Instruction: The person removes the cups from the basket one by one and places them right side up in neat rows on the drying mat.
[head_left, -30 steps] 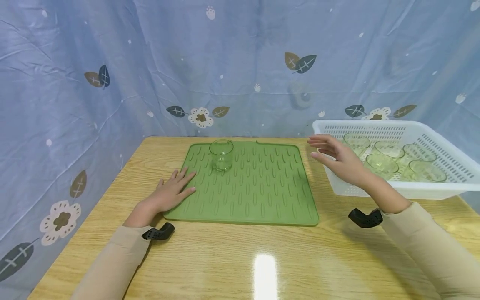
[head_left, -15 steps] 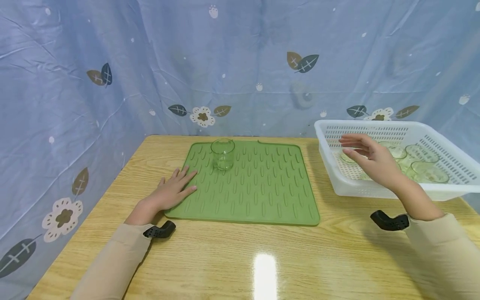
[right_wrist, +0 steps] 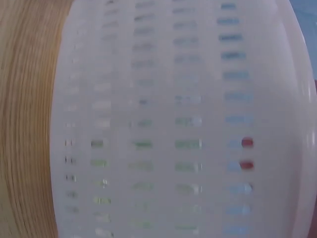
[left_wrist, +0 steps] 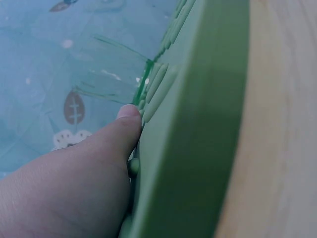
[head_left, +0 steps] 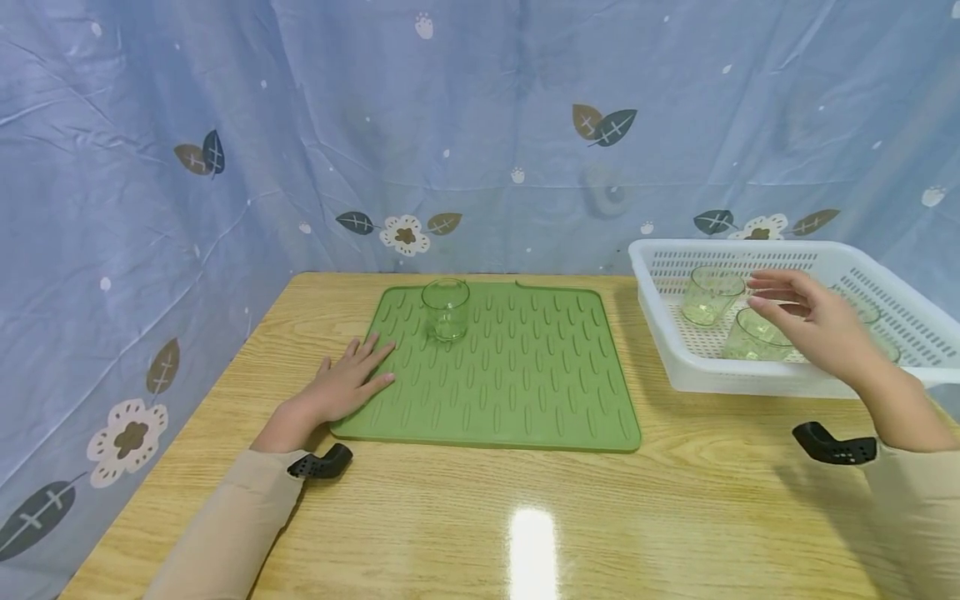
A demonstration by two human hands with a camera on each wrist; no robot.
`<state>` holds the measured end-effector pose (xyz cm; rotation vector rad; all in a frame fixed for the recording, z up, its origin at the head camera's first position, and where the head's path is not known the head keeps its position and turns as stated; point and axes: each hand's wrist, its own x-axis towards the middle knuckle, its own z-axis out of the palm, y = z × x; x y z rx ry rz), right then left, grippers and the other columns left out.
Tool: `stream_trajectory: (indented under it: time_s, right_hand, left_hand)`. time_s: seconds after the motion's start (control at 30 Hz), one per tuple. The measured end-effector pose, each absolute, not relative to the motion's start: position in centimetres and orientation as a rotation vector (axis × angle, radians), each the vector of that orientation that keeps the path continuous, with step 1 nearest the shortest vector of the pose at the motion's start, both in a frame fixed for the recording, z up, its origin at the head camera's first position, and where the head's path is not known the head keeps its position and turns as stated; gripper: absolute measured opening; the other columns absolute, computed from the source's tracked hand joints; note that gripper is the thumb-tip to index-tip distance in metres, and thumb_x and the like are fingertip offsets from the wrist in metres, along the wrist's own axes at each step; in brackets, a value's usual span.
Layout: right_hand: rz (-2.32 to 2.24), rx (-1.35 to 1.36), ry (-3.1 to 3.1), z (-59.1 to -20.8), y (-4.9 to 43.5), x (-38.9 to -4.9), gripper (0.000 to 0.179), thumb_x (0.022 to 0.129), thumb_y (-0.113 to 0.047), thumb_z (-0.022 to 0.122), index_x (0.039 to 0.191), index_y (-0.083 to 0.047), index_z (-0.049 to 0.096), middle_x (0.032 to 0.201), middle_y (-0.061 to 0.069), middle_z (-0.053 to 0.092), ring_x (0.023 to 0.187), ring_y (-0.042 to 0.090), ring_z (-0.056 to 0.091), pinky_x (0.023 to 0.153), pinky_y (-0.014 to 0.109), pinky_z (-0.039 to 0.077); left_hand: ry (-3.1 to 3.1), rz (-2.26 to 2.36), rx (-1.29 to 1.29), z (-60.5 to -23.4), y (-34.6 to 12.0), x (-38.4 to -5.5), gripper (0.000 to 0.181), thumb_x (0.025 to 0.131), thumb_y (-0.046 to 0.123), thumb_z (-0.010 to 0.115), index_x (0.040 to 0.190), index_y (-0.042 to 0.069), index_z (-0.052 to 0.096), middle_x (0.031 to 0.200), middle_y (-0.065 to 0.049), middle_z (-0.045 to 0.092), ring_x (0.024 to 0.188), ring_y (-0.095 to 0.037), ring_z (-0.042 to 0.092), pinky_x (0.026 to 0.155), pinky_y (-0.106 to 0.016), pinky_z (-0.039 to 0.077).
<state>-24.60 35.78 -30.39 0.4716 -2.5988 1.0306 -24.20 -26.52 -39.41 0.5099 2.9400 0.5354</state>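
My left hand (head_left: 341, 390) rests spread on the left side of a green ridged drying mat (head_left: 517, 367). A clear drinking glass (head_left: 446, 312) stands upright on the mat, just beyond those fingers; in the left wrist view its base (left_wrist: 143, 82) shows past the thumb. My right hand (head_left: 817, 321) hovers over a white plastic basket (head_left: 667, 367), fingers loosely bent with nothing between them. Inside the basket, one glass (head_left: 708, 296) and another glass (head_left: 753, 337) stand left of this hand. More glasses behind the hand are partly hidden.
The wooden table (head_left: 420, 517) extends in front of the mat, with a bright light reflection on it. A blue patterned curtain (head_left: 480, 125) hangs right behind the table and along its left side. Slotted basket wall (right_wrist: 163, 109) fills most of the right wrist view.
My right hand has moved rightward, from the basket's left edge to over the glasses inside, uncovering the two left ones. The left hand and the glass on the mat stay put.
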Motion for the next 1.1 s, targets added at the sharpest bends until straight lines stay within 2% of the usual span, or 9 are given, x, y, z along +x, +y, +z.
stream_trajectory:
  time_s: [0.1, 0.17, 0.23, 0.27, 0.33, 0.37, 0.4, 0.5, 1.1]
  right_hand:
    - [0.963, 0.418, -2.657, -30.2, 36.7, -24.5, 0.049, 0.107, -0.019, 0.058, 0.148, 0.004, 0.045, 0.132, -0.007, 0.057, 0.101, -0.021, 0.044, 0.078, -0.001, 0.035]
    - [0.894, 0.364, -2.706, -30.1, 37.0, -24.5, 0.053, 0.107, -0.022, 0.058, 0.149, 0.005, 0.043, 0.136, 0.015, 0.056, 0.104, -0.011, 0.051, 0.073, 0.000, 0.035]
    - [0.846, 0.322, -2.763, -30.0, 37.3, -24.5, 0.058, 0.108, -0.026, 0.056, 0.151, 0.008, 0.038, 0.138, 0.035, 0.049, 0.111, 0.014, 0.061, 0.081, 0.014, 0.048]
    - [0.821, 0.297, -2.787, -30.0, 37.4, -24.5, 0.060, 0.108, -0.028, 0.056, 0.151, 0.009, 0.036, 0.139, 0.039, 0.046, 0.114, 0.028, 0.061, 0.084, 0.025, 0.053]
    - [0.789, 0.258, -2.826, -30.0, 37.6, -24.5, 0.064, 0.108, -0.032, 0.054, 0.151, 0.011, 0.034, 0.140, 0.041, 0.042, 0.116, 0.056, 0.053, 0.088, 0.052, 0.052]
    - [0.780, 0.247, -2.841, -30.0, 37.7, -24.6, 0.065, 0.108, -0.033, 0.054, 0.150, 0.013, 0.034, 0.141, 0.042, 0.040, 0.117, 0.063, 0.047, 0.087, 0.063, 0.048]
    - [0.769, 0.240, -2.854, -30.0, 37.8, -24.6, 0.066, 0.108, -0.034, 0.053, 0.149, 0.013, 0.034, 0.141, 0.042, 0.039, 0.118, 0.064, 0.046, 0.085, 0.073, 0.043]
    - [0.733, 0.234, -2.870, -30.1, 38.0, -24.7, 0.065, 0.107, -0.035, 0.055, 0.146, 0.015, 0.037, 0.142, 0.042, 0.039, 0.117, 0.065, 0.046, 0.087, 0.075, 0.041]
    - [0.558, 0.162, -3.053, -30.2, 38.7, -24.8, 0.082, 0.105, -0.046, 0.057, 0.148, 0.019, 0.030, 0.138, 0.047, 0.039, 0.116, 0.065, 0.049, 0.084, 0.072, 0.046]
  left_hand:
    - [2.944, 0.541, 0.508, -39.4, -26.5, -24.1, 0.069, 0.110, 0.050, 0.040, 0.166, 0.012, 0.021, 0.169, -0.022, 0.005, 0.153, -0.049, -0.002, 0.109, -0.080, -0.003]
    - [2.948, 0.537, 0.510, -39.4, -26.5, -24.1, 0.070, 0.110, 0.050, 0.040, 0.166, 0.012, 0.021, 0.169, -0.022, 0.005, 0.153, -0.049, -0.002, 0.109, -0.081, -0.002]
    - [2.950, 0.535, 0.509, -39.4, -26.5, -24.0, 0.070, 0.110, 0.050, 0.040, 0.166, 0.012, 0.021, 0.169, -0.022, 0.005, 0.153, -0.049, -0.002, 0.109, -0.081, -0.002]
    - [2.950, 0.535, 0.510, -39.4, -26.5, -24.0, 0.070, 0.110, 0.050, 0.040, 0.166, 0.012, 0.021, 0.169, -0.022, 0.005, 0.153, -0.049, -0.002, 0.109, -0.081, -0.002]
    - [2.950, 0.537, 0.508, -39.4, -26.5, -24.0, 0.069, 0.110, 0.050, 0.040, 0.165, 0.012, 0.022, 0.169, -0.022, 0.006, 0.153, -0.049, -0.002, 0.109, -0.081, -0.002]
    - [2.950, 0.538, 0.506, -39.3, -26.5, -24.0, 0.069, 0.110, 0.050, 0.040, 0.165, 0.012, 0.022, 0.169, -0.022, 0.006, 0.153, -0.049, -0.002, 0.109, -0.081, -0.002]
    - [2.950, 0.539, 0.504, -39.3, -26.5, -24.0, 0.069, 0.110, 0.049, 0.040, 0.165, 0.012, 0.022, 0.169, -0.022, 0.006, 0.153, -0.049, -0.002, 0.109, -0.081, -0.002]
    - [2.949, 0.542, 0.502, -39.2, -26.4, -23.9, 0.069, 0.110, 0.049, 0.041, 0.165, 0.012, 0.022, 0.169, -0.022, 0.006, 0.153, -0.049, -0.002, 0.109, -0.081, -0.002]
    - [2.953, 0.539, 0.517, -39.4, -26.4, -24.1, 0.069, 0.110, 0.049, 0.040, 0.165, 0.011, 0.022, 0.169, -0.023, 0.006, 0.152, -0.050, -0.001, 0.109, -0.081, -0.002]
